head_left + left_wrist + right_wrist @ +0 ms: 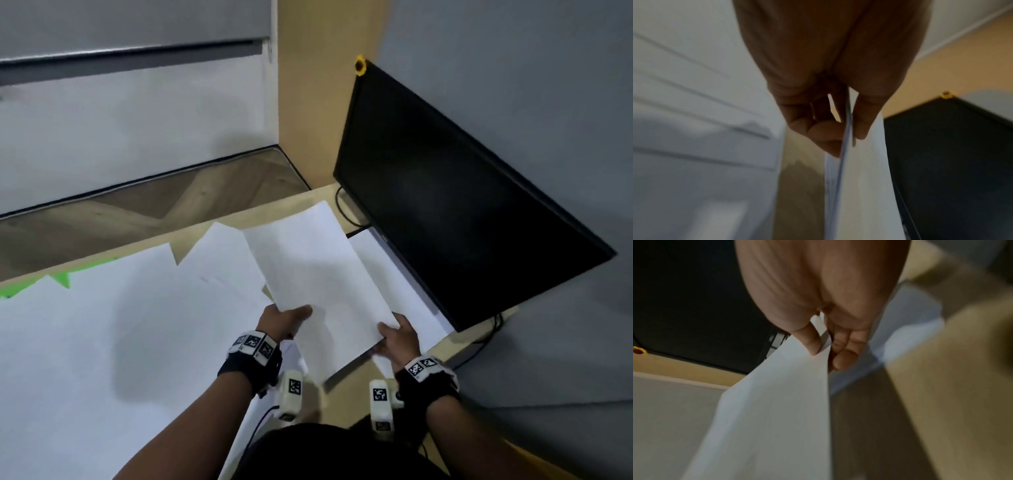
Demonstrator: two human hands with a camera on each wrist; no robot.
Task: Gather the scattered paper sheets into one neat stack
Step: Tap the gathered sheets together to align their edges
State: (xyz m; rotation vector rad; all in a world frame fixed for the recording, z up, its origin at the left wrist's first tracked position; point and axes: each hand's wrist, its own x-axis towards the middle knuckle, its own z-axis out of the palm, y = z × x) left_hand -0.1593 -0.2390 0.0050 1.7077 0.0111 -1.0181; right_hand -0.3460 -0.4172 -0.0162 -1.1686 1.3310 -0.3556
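Observation:
Both hands hold a thin bundle of white paper sheets (318, 274) lifted above the wooden desk (346, 387). My left hand (286, 318) pinches its near left edge, thumb on top; the left wrist view shows the sheets' edge (844, 154) between thumb and fingers. My right hand (397, 337) pinches the near right corner, and the right wrist view shows the paper (777, 394) clamped under the thumb. More white sheets (120, 325) lie spread and overlapping over the left of the desk. Another sheet (394, 274) lies flat beside the monitor.
A black monitor (462, 192) stands at the right rear of the desk, with a small sunflower ornament (359, 65) on its top corner and cables (346, 212) behind it. Green paper or mat (61, 277) peeks out under the left sheets. A wooden panel (315, 102) rises behind.

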